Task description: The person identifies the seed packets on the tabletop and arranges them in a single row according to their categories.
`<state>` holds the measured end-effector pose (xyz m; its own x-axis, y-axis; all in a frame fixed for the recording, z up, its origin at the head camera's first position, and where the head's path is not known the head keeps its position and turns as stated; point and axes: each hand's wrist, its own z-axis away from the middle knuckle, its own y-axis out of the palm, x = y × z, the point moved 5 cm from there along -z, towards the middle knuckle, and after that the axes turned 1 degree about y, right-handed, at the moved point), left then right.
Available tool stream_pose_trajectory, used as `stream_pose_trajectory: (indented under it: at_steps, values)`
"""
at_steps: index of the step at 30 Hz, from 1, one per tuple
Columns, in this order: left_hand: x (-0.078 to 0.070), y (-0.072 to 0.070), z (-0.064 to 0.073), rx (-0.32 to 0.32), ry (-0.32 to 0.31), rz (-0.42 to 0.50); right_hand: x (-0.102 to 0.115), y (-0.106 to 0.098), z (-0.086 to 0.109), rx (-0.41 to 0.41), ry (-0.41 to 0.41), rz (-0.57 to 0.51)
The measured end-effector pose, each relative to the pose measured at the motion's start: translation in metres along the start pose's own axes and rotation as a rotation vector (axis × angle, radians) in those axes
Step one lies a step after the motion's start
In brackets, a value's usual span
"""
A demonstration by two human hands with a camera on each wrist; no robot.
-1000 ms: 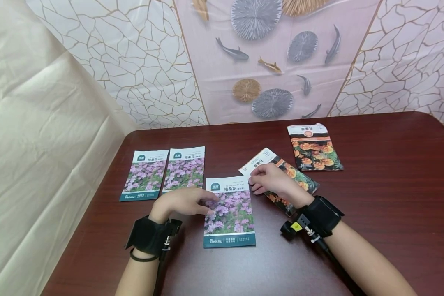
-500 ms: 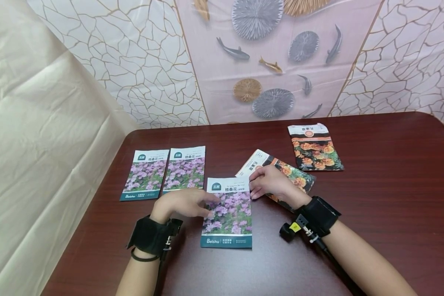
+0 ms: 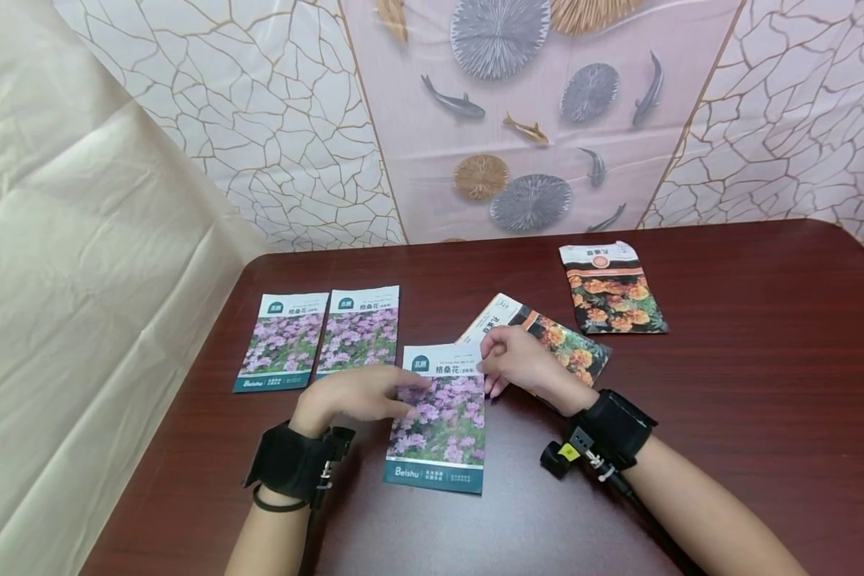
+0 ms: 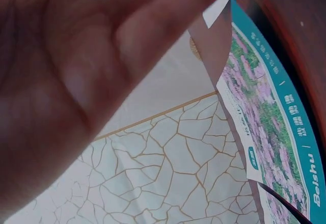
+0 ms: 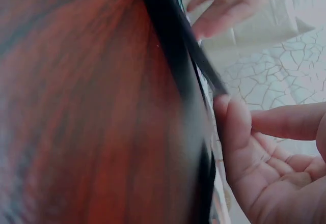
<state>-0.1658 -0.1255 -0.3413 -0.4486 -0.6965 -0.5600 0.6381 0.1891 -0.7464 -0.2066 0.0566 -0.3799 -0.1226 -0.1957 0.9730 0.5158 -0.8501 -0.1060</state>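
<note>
A seed packet with purple flowers lies at the middle of the table, slightly turned. At its upper right edge, my right hand pinches it between thumb and finger. My left hand rests its extended fingers on the packet's left side. Partly under the right hand lies a slanted marigold seed packet. The right wrist view shows the right hand's thumb and finger at the packet's edge. In the left wrist view the palm fills the upper left, beside a purple-flower packet.
Two more purple-flower packets, a far-left one and its neighbour, lie side by side. Another marigold packet sits near the back right. Behind the dark red table hangs a patterned cloth.
The middle purple-flower packet has turned, its lower end swinging left. My right hand has shifted slightly left and down, and the slanted marigold packet has slid a little left. The left hand has barely moved.
</note>
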Motion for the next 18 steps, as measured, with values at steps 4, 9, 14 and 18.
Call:
stream_pose_trajectory:
  at_steps: [4, 9, 14, 18]
  values:
    - [-0.001, -0.013, 0.003, -0.17, 0.047, 0.016, 0.01, -0.004, 0.005, -0.004, -0.032, 0.026]
    - [0.005, -0.026, 0.006, -0.402, -0.039, 0.057, 0.026, -0.014, 0.013, -0.029, -0.068, 0.024]
    - [0.008, -0.033, 0.008, -0.495, -0.165, 0.176, 0.042, -0.028, 0.019, -0.084, -0.112, -0.003]
    - [0.009, -0.034, 0.008, -0.486, -0.189, 0.239, 0.05, -0.039, 0.023, -0.115, -0.148, -0.079]
